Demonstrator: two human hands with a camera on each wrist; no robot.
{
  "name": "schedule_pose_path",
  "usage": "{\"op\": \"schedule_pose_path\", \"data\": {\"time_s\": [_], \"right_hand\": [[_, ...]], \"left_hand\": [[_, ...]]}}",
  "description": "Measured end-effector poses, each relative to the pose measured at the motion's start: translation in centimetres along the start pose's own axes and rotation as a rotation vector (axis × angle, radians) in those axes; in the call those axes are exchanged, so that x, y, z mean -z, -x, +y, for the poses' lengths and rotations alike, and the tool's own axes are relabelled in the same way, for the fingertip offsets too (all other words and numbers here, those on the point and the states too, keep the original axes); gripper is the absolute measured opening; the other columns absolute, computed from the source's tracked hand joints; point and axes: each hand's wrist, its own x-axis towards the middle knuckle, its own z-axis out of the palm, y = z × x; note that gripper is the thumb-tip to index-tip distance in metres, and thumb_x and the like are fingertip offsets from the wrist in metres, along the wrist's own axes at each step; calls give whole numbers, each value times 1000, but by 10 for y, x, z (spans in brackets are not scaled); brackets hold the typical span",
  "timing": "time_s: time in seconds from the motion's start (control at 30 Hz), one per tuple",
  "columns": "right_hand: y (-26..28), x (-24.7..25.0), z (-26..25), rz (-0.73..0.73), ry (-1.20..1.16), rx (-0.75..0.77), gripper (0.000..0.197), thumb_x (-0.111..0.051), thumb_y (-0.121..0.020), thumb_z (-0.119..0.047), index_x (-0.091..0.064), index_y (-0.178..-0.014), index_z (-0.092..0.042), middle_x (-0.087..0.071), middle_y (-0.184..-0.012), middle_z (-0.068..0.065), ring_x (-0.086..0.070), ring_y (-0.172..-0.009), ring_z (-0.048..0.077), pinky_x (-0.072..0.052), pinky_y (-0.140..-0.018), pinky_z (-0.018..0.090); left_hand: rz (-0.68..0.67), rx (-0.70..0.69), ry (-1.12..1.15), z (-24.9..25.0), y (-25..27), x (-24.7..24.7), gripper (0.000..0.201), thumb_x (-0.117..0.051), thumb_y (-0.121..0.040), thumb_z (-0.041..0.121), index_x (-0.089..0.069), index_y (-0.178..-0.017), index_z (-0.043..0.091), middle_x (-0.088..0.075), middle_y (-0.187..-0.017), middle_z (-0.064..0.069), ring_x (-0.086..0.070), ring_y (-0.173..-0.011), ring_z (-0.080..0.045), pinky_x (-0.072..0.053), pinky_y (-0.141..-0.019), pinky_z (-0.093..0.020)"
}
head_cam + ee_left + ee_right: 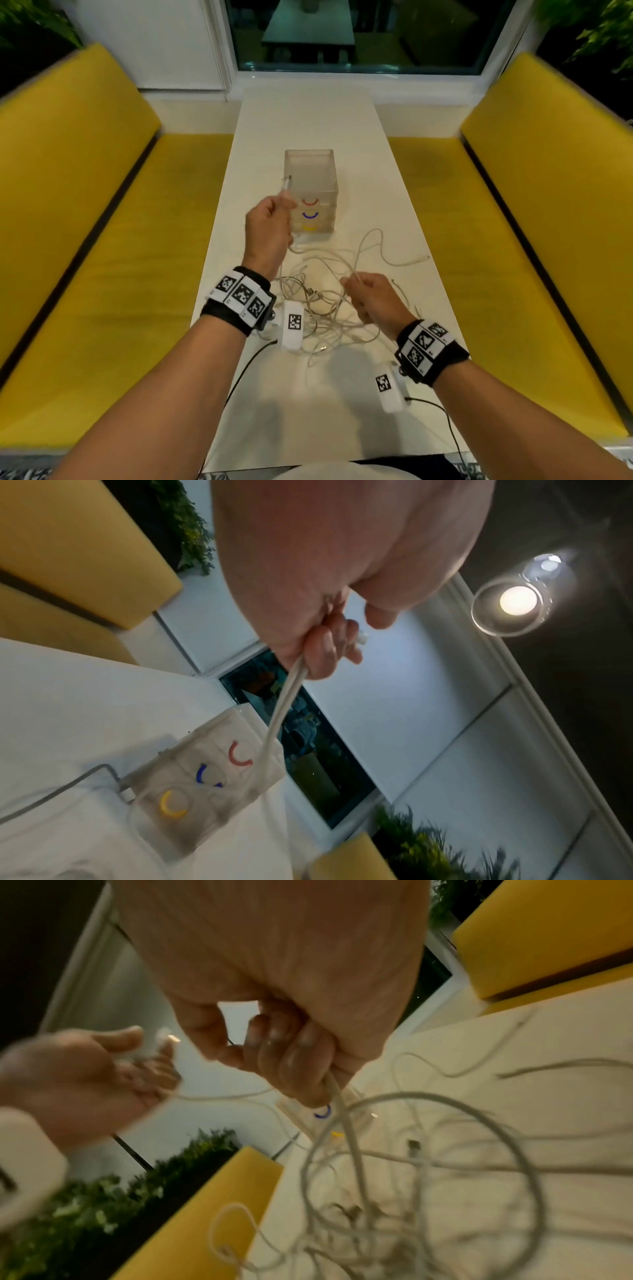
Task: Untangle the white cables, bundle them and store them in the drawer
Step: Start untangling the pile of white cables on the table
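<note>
A tangle of white cables [322,308] lies on the white table [308,120] between my hands. My left hand [270,222] is raised in front of the drawer box and grips one cable near its plug end [287,183], which sticks up past the fingers. In the left wrist view the left hand [329,645] holds that cable [284,704] with the plug [362,638] at the fingertips. My right hand [371,294] grips another cable above the tangle. In the right wrist view the right hand [301,1064] holds a cable [346,1123] running down into the loops.
A translucent drawer box [311,192] with red, blue and yellow handles stands mid-table behind the tangle, its drawers closed. One cable end [419,259] trails right. Yellow benches [102,240] flank the table on both sides. A window [359,34] is at the far end.
</note>
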Motion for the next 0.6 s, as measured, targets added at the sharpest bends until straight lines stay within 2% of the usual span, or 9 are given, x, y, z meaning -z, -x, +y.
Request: {"op": "schedule_pose_path", "data": {"time_s": [0.1, 0.2, 0.27, 0.3, 0.37, 0.47, 0.53, 0.6], "right_hand": [[-6, -2, -38, -7, -192, 50, 30, -37, -97, -14, -54, -73, -14, -29, -60, 0, -17, -54, 15, -9, -52, 31], [-10, -8, -63, -60, -148, 109, 26, -34, -103, -15, -55, -90, -8, -30, -62, -1, -20, -52, 15, -10, -52, 33], [-13, -11, -71, -120, -71, 110, 23, -33, -102, -9, -55, -95, -9, -30, -61, -1, -20, -52, 14, -11, -51, 31], [-14, -13, -72, -145, -47, 108, 22, -33, -102, -6, -52, -92, -10, -30, -61, -1, -21, -52, 13, -12, -51, 30], [-15, -14, -71, -186, -39, 121, 26, -35, -106, -12, -48, -84, -10, -30, -63, 1, -21, -52, 12, -12, -50, 30], [-13, -17, -63, -217, -35, 123, 33, -37, -109, -22, -51, -80, -14, -29, -64, 0, -19, -53, 13, -11, -52, 32], [-11, -20, -58, -198, -6, 125, 33, -37, -108, -20, -50, -78, -15, -30, -62, -1, -20, -52, 12, -13, -49, 28], [-10, -23, -57, -166, 12, 134, 28, -38, -102, -11, -46, -75, -14, -31, -60, -2, -22, -49, 10, -17, -45, 23]], "left_hand": [[-147, -15, -191, -13, 20, -11, 36, -65, -95, 38, -50, -72, 15, -41, -55, 11, -35, -48, -9, -34, -50, -27], [-260, -16, -243, -17, 36, -23, 50, -68, -90, 48, -49, -70, 7, -39, -59, 2, -34, -50, -12, -32, -50, -28], [-264, -21, -229, -13, 41, -30, 50, -66, -93, 44, -53, -72, 1, -47, -59, 2, -40, -51, -9, -35, -52, -26], [-247, -17, -199, -10, 42, -32, 45, -65, -96, 39, -53, -71, 3, -48, -58, 2, -42, -50, -8, -36, -51, -25], [-176, -23, -172, -6, 39, -32, 38, -63, -97, 29, -55, -68, 6, -48, -55, 1, -43, -49, -10, -36, -50, -26], [-115, -69, -193, 1, 29, -27, 40, -65, -94, 18, -49, -59, 10, -38, -46, 11, -33, -45, -8, -31, -47, -24], [-177, -65, -200, 4, 27, -25, 45, -69, -93, 26, -51, -58, 5, -37, -46, 9, -35, -44, -11, -31, -45, -25], [-243, -50, -227, 4, 29, -25, 49, -72, -91, 33, -55, -61, -2, -45, -48, -1, -43, -45, -18, -38, -46, -30]]}}
